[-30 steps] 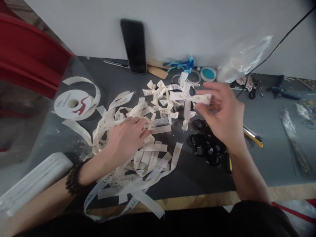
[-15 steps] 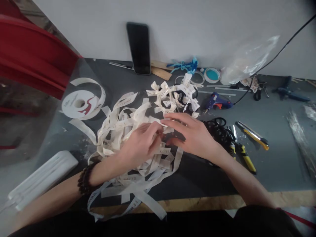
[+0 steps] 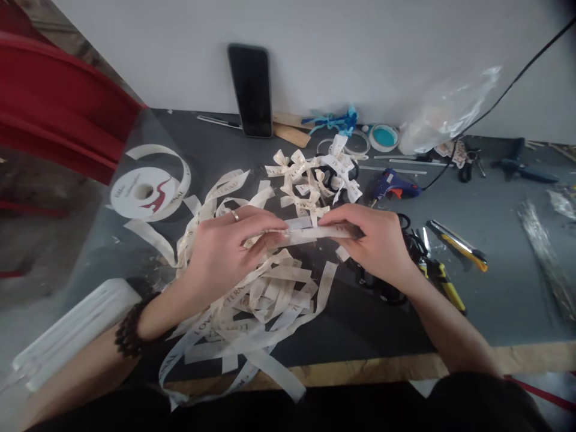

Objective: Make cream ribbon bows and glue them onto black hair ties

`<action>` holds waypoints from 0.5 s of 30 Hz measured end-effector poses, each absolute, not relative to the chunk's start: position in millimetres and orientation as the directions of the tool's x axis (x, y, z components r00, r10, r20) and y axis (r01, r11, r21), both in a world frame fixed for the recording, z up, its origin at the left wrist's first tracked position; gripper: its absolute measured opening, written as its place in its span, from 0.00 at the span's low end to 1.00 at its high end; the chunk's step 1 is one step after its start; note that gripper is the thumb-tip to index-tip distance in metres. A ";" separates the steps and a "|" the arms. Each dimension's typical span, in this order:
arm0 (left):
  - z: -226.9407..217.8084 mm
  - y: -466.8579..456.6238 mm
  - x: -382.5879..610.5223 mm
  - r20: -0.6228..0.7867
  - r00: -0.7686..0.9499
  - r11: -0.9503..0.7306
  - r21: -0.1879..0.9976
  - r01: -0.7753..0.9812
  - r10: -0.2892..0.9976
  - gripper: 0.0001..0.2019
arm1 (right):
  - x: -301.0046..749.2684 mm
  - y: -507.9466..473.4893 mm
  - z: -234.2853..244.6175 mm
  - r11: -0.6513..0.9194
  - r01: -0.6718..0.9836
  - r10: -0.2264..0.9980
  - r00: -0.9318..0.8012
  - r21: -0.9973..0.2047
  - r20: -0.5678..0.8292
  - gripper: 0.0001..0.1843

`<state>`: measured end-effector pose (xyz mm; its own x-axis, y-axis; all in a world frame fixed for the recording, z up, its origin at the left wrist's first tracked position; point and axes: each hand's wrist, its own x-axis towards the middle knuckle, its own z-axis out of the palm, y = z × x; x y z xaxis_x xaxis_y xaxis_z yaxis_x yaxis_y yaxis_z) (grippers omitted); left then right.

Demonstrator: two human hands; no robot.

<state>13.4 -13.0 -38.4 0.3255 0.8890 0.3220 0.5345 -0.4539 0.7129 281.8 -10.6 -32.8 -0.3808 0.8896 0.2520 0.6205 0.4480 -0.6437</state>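
Observation:
A short cream ribbon strip [image 3: 310, 230] with printed letters is stretched level between both hands above the table. My left hand [image 3: 227, 243] pinches its left end, and my right hand [image 3: 375, 240] pinches its right end. Under them lies a loose heap of cut ribbon pieces [image 3: 252, 294]. Behind the strip sits a cluster of finished ribbon bows [image 3: 310, 177]. A ribbon spool [image 3: 143, 192] rests at the left.
A phone [image 3: 251, 90] leans on the wall. A blue glue gun [image 3: 396, 185], black rings [image 3: 387, 288], yellow-handled cutters [image 3: 443, 279], a utility knife [image 3: 459, 245] and a clear plastic bag [image 3: 443, 114] lie to the right. A white case [image 3: 76, 330] sits front left.
My right hand left a bow on the cluster, came down to the heap, and both hands lifted one strip and pulled it straight between them.

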 end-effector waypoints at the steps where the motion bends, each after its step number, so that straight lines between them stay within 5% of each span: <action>1: -37.9 -11.9 12.1 0.315 0.315 -0.443 0.708 0.550 0.895 0.05 | 283.7 -9.7 -31.7 0.435 0.601 0.894 -0.376 -0.671 0.243 0.12; 5: -32.0 -6.2 8.0 0.116 0.350 -0.299 0.793 0.531 0.929 0.09 | 290.1 -6.1 -26.4 0.427 0.503 0.870 -0.455 -0.751 0.190 0.21; 11: -26.3 7.7 -2.5 -0.286 0.463 -0.006 0.846 0.533 0.839 0.14 | 292.1 -0.3 -23.2 0.318 0.504 0.855 -0.519 -0.803 0.013 0.21; 15: -25.5 12.4 -5.8 -0.369 0.517 -0.006 0.810 0.586 0.772 0.16 | 289.9 1.5 -30.7 0.253 0.505 0.882 -0.470 -0.825 -0.017 0.11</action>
<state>-5.8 12.4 -25.5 0.5174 0.7721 -0.3690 0.5863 -0.0058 0.8101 289.9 1.5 -30.7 -0.4701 0.8824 -0.0173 0.5049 0.2528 -0.8253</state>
